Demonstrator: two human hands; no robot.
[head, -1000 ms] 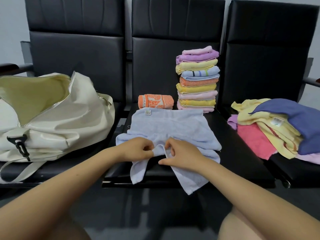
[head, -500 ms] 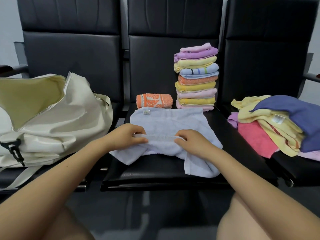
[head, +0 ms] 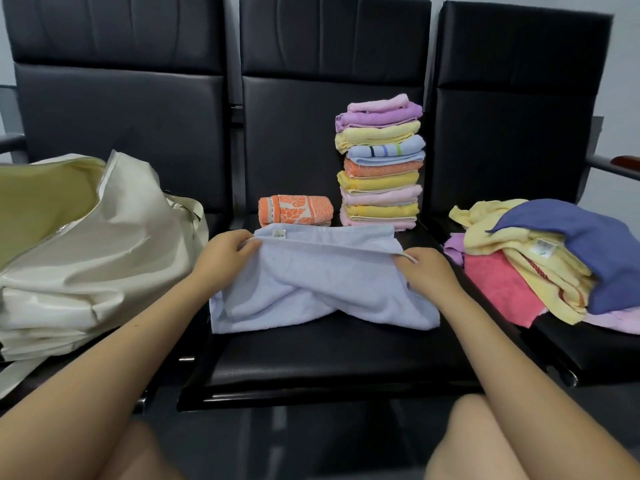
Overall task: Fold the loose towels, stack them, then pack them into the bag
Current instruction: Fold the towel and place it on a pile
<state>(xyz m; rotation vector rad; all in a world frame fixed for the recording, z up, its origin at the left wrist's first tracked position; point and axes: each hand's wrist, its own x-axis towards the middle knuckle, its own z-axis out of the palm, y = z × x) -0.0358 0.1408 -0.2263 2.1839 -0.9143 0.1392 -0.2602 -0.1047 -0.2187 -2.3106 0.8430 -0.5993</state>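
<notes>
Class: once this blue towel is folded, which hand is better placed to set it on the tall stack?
Right hand: the stack stands just beyond it; the left hand is further away.

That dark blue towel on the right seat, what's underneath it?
Under the dark blue towel lie loose yellow towels, a pink one and bits of lilac cloth. Anything deeper is covered.

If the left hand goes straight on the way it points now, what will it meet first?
Probably the orange towel: the left hand, pinching the blue towel, points up-right toward it. Depth is unclear.
</notes>
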